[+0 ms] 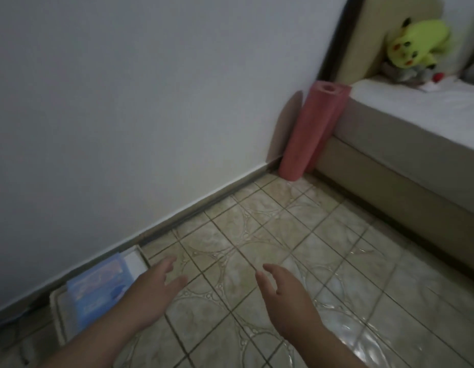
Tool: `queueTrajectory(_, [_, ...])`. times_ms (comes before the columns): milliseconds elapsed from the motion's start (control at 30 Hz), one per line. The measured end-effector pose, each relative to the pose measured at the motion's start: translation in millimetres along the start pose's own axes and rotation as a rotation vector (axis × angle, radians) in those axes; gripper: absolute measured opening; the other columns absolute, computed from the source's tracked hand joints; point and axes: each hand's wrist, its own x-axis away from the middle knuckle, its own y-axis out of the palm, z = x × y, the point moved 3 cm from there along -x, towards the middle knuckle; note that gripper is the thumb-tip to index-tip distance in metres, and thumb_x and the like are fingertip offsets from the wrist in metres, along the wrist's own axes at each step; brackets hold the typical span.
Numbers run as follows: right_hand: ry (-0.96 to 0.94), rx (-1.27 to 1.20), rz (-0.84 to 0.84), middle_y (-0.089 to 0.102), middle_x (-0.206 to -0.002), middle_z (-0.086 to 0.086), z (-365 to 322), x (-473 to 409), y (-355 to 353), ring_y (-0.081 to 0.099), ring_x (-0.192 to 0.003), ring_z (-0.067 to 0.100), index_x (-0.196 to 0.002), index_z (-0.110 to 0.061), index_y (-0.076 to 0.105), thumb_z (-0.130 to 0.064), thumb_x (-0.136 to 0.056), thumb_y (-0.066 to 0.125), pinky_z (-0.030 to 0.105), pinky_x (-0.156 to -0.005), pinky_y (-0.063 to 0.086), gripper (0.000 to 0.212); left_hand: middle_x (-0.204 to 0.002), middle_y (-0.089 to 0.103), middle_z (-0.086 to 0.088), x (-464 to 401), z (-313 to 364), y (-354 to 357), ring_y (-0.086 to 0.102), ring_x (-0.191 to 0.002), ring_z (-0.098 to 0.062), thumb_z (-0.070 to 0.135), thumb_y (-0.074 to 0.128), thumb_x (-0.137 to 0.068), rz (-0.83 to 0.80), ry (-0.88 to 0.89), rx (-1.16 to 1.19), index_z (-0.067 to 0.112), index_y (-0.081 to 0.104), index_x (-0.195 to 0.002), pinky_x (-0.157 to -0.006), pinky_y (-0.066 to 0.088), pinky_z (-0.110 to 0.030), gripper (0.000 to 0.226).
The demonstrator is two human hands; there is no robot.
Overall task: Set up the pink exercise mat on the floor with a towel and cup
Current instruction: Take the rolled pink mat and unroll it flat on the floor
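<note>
The pink exercise mat is rolled up and stands on end in the corner, leaning between the white wall and the bed frame. My left hand hovers over the tiled floor at lower left, empty, with its fingers spread. My right hand hovers at lower centre, also empty with loosely curled, parted fingers. Both hands are far from the mat. No towel or cup shows in the head view.
A bed with a beige frame fills the right side, and a yellow plush toy sits on it. A pale tray with a blue box lies on the floor by the wall at lower left. Glossy beige tiles cover the floor.
</note>
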Motion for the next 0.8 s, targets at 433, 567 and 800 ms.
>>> queueTrajectory(433, [0.235, -0.140, 0.100, 0.056, -0.134, -0.007, 28, 104, -246, 0.052, -0.114, 0.009, -0.131, -0.027, 0.054, -0.058, -0.090, 0.040, 0.037, -0.105, 0.038, 0.053, -0.145, 0.044, -0.003, 83, 289, 32, 0.045, -0.129, -0.020, 0.040, 0.055, -0.090, -0.147, 0.148, -0.020, 0.023, 0.034, -0.143, -0.103, 0.037, -0.034, 0.060])
queueTrajectory(567, [0.205, -0.108, 0.110, 0.053, -0.138, -0.004, 46, 98, -299, 0.047, -0.128, 0.015, -0.134, -0.025, 0.050, -0.058, -0.092, 0.036, 0.043, -0.108, 0.035, 0.055, -0.147, 0.042, -0.003, 90, 347, 61, 0.043, -0.131, -0.021, 0.042, 0.056, -0.088, -0.115, 0.176, 0.002, 0.024, 0.034, -0.143, -0.106, 0.035, -0.038, 0.061])
queueTrajectory(800, [0.141, 0.026, 0.114, 0.048, -0.144, 0.002, 38, 37, -391, 0.043, -0.132, 0.024, -0.140, -0.023, 0.044, -0.061, -0.093, 0.028, 0.048, -0.108, 0.035, 0.062, -0.150, 0.038, 0.001, 103, 375, 102, 0.038, -0.135, -0.019, 0.049, 0.052, -0.088, -0.137, 0.134, -0.034, 0.030, 0.031, -0.144, -0.108, 0.034, -0.039, 0.063])
